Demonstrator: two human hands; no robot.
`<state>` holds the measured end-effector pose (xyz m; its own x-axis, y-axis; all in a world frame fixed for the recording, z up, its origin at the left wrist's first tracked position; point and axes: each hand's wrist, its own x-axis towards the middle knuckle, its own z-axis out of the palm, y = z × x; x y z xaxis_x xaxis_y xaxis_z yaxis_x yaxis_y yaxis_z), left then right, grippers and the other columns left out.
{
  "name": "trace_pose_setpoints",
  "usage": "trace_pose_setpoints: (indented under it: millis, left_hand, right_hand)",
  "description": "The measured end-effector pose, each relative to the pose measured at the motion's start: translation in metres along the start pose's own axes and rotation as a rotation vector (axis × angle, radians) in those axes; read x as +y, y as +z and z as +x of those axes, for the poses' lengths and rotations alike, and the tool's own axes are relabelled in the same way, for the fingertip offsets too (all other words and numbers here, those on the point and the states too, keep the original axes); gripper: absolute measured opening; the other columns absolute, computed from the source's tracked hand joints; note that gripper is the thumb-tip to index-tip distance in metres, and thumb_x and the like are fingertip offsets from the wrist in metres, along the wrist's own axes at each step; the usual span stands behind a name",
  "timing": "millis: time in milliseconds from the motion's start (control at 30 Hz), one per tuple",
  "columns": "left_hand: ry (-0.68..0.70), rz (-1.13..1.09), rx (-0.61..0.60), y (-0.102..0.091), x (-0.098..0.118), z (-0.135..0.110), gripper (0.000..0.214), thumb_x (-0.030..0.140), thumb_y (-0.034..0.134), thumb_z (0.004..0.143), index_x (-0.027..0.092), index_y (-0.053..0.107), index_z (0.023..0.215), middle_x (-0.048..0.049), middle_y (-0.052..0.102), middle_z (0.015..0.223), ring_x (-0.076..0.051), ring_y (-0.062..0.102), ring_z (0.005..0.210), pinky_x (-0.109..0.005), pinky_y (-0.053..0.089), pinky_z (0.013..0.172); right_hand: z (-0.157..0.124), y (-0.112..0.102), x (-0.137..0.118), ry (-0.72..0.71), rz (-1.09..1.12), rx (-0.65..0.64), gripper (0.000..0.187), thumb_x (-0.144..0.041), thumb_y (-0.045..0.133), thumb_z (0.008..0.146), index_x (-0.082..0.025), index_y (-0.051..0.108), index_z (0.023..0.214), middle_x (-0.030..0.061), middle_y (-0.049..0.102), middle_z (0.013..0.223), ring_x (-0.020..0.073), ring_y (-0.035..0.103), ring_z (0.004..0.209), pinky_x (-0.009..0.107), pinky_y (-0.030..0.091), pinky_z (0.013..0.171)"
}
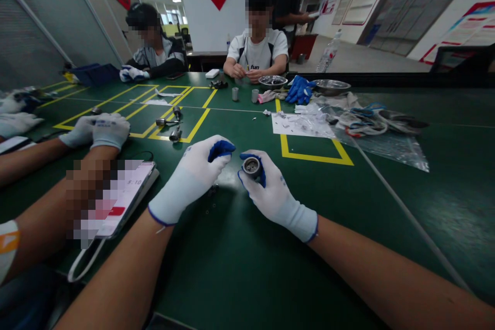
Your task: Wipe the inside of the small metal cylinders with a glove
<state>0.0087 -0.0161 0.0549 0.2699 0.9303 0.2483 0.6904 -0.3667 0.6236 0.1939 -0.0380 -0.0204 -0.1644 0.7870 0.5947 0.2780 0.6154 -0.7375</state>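
Above green worktop (216, 268), right hand (274, 190): closed round grey cylinder (251, 166)
Left hand (197, 171): half-curled; cannot tell whether holding anything

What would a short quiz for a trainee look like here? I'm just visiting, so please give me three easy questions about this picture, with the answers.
1. Which of the camera wearer's hands holds the round metal part?
a) left hand
b) right hand
c) both hands
2. True or false: the blue glove lies farther from the camera wearer than the white sheet.
3. Fill in: the outlines marked on the green table are ____ in colour.

Key: 1 b; 2 true; 3 yellow.
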Motion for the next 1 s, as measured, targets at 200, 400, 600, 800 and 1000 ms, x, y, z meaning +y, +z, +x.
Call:
trace_pose_setpoints:
  millis: [200,400,600,800,1000]
  left_hand:
    - [-0.054,-0.404,-0.065,-0.004,0.003,-0.004,0.029,0.026,0.074,0.079,0.017,0.078,0.106,-0.0078,0.082,0.104,-0.025,0.075,0.094,-0.042,0.061,0.092]
    - [-0.028,-0.472,-0.047,-0.005,0.006,-0.004,0.027,0.031,0.080,0.076,0.016,0.079,0.099,-0.0058,0.081,0.094,-0.022,0.074,0.086,-0.037,0.062,0.085]
    - [0.022,-0.476,-0.039,0.000,0.011,-0.006,0.018,0.028,0.080,0.078,0.017,0.080,0.093,-0.0032,0.081,0.093,-0.021,0.073,0.086,-0.035,0.060,0.087]
    - [0.066,-0.511,0.001,0.004,0.011,-0.008,0.018,0.026,0.078,0.081,0.017,0.078,0.097,-0.0031,0.080,0.095,-0.020,0.073,0.088,-0.033,0.061,0.086]
    - [0.044,-0.630,-0.053,0.003,0.004,-0.006,0.023,0.025,0.083,0.079,0.018,0.081,0.101,-0.0038,0.082,0.100,-0.021,0.076,0.092,-0.033,0.062,0.087]
  right_hand:
    - [0.000,-0.001,0.002,-0.024,-0.005,0.004,0.024,-0.026,0.058,0.099,-0.022,0.058,0.122,0.0100,0.064,0.110,0.0268,0.066,0.100,0.046,0.057,0.090]
    - [0.001,0.001,0.001,0.050,0.098,0.046,0.015,-0.028,0.061,0.101,-0.025,0.056,0.115,0.0057,0.070,0.104,0.0236,0.069,0.095,0.040,0.059,0.086]
    - [0.002,0.002,0.002,0.029,0.111,0.033,0.017,-0.028,0.063,0.100,-0.024,0.056,0.115,0.0060,0.070,0.106,0.0235,0.069,0.098,0.041,0.059,0.089]
    - [0.002,0.000,0.001,0.047,0.096,-0.003,0.011,-0.027,0.062,0.100,-0.024,0.058,0.110,0.0062,0.070,0.103,0.0233,0.069,0.095,0.042,0.059,0.088]
    - [0.002,0.000,0.000,0.049,0.101,0.022,0.011,-0.026,0.062,0.099,-0.024,0.059,0.109,0.0058,0.070,0.103,0.0239,0.070,0.096,0.042,0.060,0.087]
